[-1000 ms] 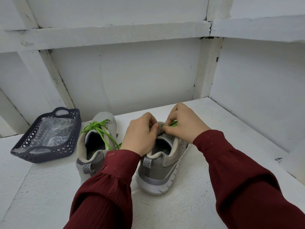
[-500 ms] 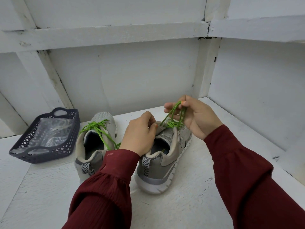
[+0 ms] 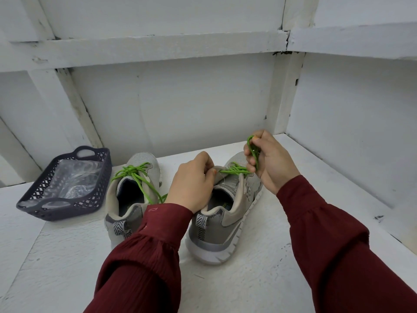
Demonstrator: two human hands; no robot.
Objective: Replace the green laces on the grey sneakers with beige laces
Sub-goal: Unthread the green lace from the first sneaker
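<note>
On the white painted wooden worktop, 2 grey mesh sneakers with white soles stand just beside each other, heels toward the person. By my reading the task is near its start: only the unlacing of 1 shoe is under way.

The right grey sneaker has its bright green cord lace undone at the top, though the lace crosses the lower eyelets. The right hand has its grip pinched on a bunch of slack green loops, raised above the toe end of that shoe. The left hand has its grip curled, pinching the pale beige tongue near its upper edge, apparently to steady it. Whether it also catches a strand of lace I cannot tell.

The left grey sneaker is untouched. Its own green knotted lace is fully threaded and tied, with the ends trailing over the collar.

Beige laces are nowhere plainly visible. A dark grey perforated plastic basket stands near, to the left, and holds a clear plastic bag whose contents are too blurred to name.

Judging from this, what is left is to pull the green lace wholly out of the right shoe, strip the left shoe, then thread and tie beige laces through both.
</note>
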